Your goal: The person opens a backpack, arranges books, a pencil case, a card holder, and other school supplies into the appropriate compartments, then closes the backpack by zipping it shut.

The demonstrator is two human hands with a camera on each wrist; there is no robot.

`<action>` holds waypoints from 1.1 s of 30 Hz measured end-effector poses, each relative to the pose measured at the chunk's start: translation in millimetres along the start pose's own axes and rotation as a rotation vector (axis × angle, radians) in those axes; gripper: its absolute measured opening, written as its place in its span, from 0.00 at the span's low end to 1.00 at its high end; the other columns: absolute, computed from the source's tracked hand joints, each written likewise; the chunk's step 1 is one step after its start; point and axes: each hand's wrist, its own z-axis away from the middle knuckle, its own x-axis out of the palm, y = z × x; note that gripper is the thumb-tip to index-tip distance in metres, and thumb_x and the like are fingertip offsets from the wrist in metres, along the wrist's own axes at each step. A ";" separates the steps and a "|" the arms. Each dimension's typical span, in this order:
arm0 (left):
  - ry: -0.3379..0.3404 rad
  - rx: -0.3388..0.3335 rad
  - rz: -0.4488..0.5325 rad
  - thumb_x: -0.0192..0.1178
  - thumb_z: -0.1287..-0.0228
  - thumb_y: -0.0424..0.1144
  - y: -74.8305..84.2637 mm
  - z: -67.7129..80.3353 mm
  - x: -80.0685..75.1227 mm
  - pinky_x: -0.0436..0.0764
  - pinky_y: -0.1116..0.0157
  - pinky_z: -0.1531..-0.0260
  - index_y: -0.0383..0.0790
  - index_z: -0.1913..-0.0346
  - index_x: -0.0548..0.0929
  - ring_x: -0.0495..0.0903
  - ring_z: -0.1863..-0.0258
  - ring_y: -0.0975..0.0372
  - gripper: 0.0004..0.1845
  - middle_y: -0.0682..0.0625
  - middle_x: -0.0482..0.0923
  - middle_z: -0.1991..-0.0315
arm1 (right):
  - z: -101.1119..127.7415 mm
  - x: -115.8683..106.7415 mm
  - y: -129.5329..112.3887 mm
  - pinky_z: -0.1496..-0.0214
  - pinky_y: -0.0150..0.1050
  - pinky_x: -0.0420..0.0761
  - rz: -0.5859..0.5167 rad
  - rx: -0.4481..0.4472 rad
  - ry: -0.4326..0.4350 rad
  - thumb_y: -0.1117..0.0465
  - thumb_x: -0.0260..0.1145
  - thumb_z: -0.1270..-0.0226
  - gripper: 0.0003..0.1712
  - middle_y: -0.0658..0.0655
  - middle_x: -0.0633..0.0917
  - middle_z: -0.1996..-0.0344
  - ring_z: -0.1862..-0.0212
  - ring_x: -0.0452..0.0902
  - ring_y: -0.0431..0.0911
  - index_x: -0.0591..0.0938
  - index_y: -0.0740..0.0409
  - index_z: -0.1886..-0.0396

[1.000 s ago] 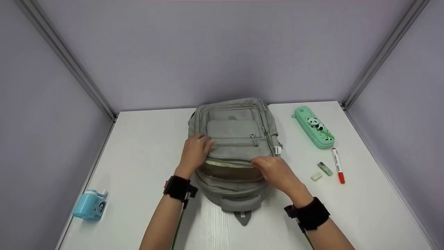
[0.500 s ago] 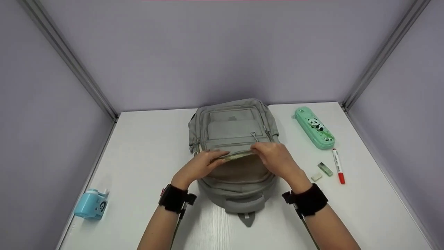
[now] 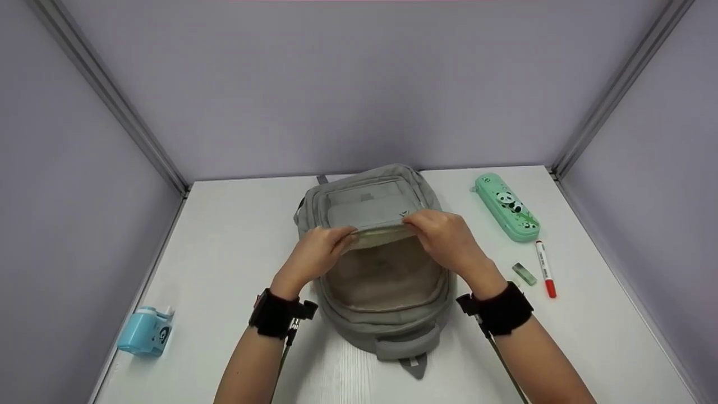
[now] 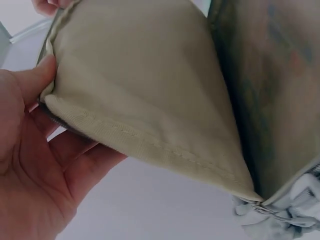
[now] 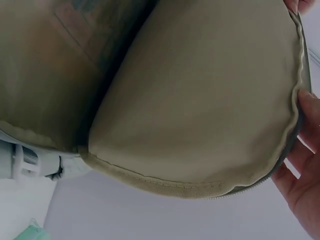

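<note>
A: What does the backpack [image 3: 373,264] hold?

B: Nothing I can make out. Its main compartment gapes just below the fingertips, and only tan lining [image 3: 384,275] shows inside. The bag lies flat on the white table [image 3: 235,235], top handle toward the person.

A: And the front flap [image 3: 367,210]?

B: Pinched at its near edge by both hands. The left hand [image 3: 320,252] has its thumb on the lining side and fingers curled under the grey outside; the left wrist view shows that clearly [image 4: 30,150]. The right hand [image 3: 446,241] grips the same rim, fingers wrapped behind it.

A: Changed from half a second ago?

B: The flap has been lifted farther back, so the opening is wider, and both hands have risen with it.

A: Hand pose?

B: Forearms come in from the near edge, wrists in black bands, knuckles up.

A: Anything beyond the right fingers?

B: A green panda pencil case [image 3: 507,206], well apart, then a red-capped marker [image 3: 544,268] and an eraser [image 3: 524,274]. Far from the left fingers sits a blue sharpener [image 3: 145,331].
</note>
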 end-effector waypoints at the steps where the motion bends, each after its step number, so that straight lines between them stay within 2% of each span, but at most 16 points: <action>1: 0.012 -0.003 -0.007 0.54 0.25 0.41 -0.1 -2.1 -1.3 0.77 0.61 0.73 0.39 0.50 0.85 0.76 0.77 0.65 0.12 0.51 0.83 0.70 | -1.3 -0.3 0.8 0.68 0.44 0.83 0.002 -0.007 0.010 0.67 0.68 0.35 0.06 0.55 0.87 0.66 0.65 0.85 0.50 0.84 0.60 0.59; 5: 0.050 -0.026 0.002 0.52 0.24 0.40 -1.8 -10.4 -9.0 0.73 0.63 0.77 0.37 0.55 0.83 0.71 0.81 0.66 0.12 0.51 0.79 0.75 | -3.5 -3.4 6.6 0.60 0.47 0.82 0.022 -0.011 0.032 0.67 0.68 0.35 0.14 0.57 0.85 0.58 0.58 0.83 0.52 0.83 0.58 0.50; 9: 0.068 -0.064 0.072 0.50 0.23 0.40 -4.1 -15.8 -21.7 0.63 0.65 0.79 0.40 0.66 0.78 0.61 0.84 0.66 0.12 0.55 0.65 0.82 | 0.8 -6.7 18.2 0.50 0.51 0.78 0.030 0.033 0.073 0.68 0.67 0.33 0.20 0.60 0.81 0.49 0.49 0.79 0.55 0.79 0.59 0.42; 12: 0.095 -0.100 0.120 0.51 0.23 0.39 -6.2 -18.6 -31.5 0.61 0.65 0.79 0.41 0.72 0.72 0.58 0.84 0.66 0.15 0.56 0.59 0.83 | 10.2 -7.5 32.5 0.47 0.52 0.75 0.034 0.097 0.109 0.68 0.64 0.32 0.20 0.62 0.79 0.47 0.47 0.77 0.57 0.78 0.61 0.41; 15: 0.147 -0.152 0.149 0.51 0.23 0.38 -9.6 -20.7 -39.2 0.61 0.64 0.79 0.41 0.75 0.70 0.58 0.84 0.64 0.17 0.56 0.58 0.83 | 25.3 -5.9 53.6 0.48 0.54 0.75 0.056 0.213 0.103 0.66 0.63 0.30 0.19 0.64 0.78 0.46 0.48 0.77 0.58 0.77 0.62 0.40; 18: 0.217 -0.223 0.170 0.51 0.23 0.37 -14.3 -22.3 -43.6 0.62 0.64 0.79 0.39 0.76 0.71 0.60 0.84 0.63 0.17 0.55 0.59 0.84 | 45.6 -3.1 79.4 0.50 0.56 0.75 0.079 0.384 0.034 0.64 0.61 0.27 0.20 0.65 0.76 0.45 0.48 0.76 0.61 0.74 0.63 0.38; 24: 0.339 -0.365 0.202 0.50 0.23 0.37 -27.5 -25.3 -43.2 0.65 0.63 0.77 0.36 0.73 0.76 0.64 0.82 0.61 0.17 0.54 0.63 0.83 | 87.6 -1.2 124.7 0.46 0.65 0.70 0.108 0.721 -0.199 0.61 0.60 0.27 0.27 0.74 0.70 0.41 0.42 0.69 0.69 0.68 0.67 0.33; 29: 0.402 -0.449 0.232 0.51 0.24 0.38 -38.3 -25.2 -40.9 0.65 0.62 0.75 0.38 0.76 0.73 0.64 0.80 0.59 0.18 0.53 0.63 0.82 | 126.2 -6.1 152.6 0.41 0.71 0.60 0.179 0.912 -0.439 0.57 0.57 0.26 0.34 0.80 0.61 0.35 0.35 0.57 0.74 0.60 0.69 0.28; 31: 0.410 -0.474 0.252 0.51 0.24 0.38 -40.4 -24.2 -40.7 0.65 0.63 0.75 0.39 0.77 0.72 0.64 0.80 0.59 0.18 0.53 0.63 0.82 | 140.3 -9.6 160.7 0.37 0.72 0.53 0.186 0.967 -0.528 0.55 0.56 0.25 0.37 0.80 0.55 0.32 0.32 0.50 0.75 0.56 0.69 0.26; 33: 0.409 -0.491 0.273 0.51 0.24 0.39 -41.5 -23.4 -40.6 0.65 0.63 0.75 0.39 0.77 0.73 0.65 0.80 0.59 0.18 0.53 0.63 0.82 | 150.5 -12.1 166.2 0.35 0.72 0.45 0.176 1.014 -0.581 0.54 0.55 0.25 0.39 0.80 0.50 0.30 0.30 0.42 0.75 0.53 0.71 0.25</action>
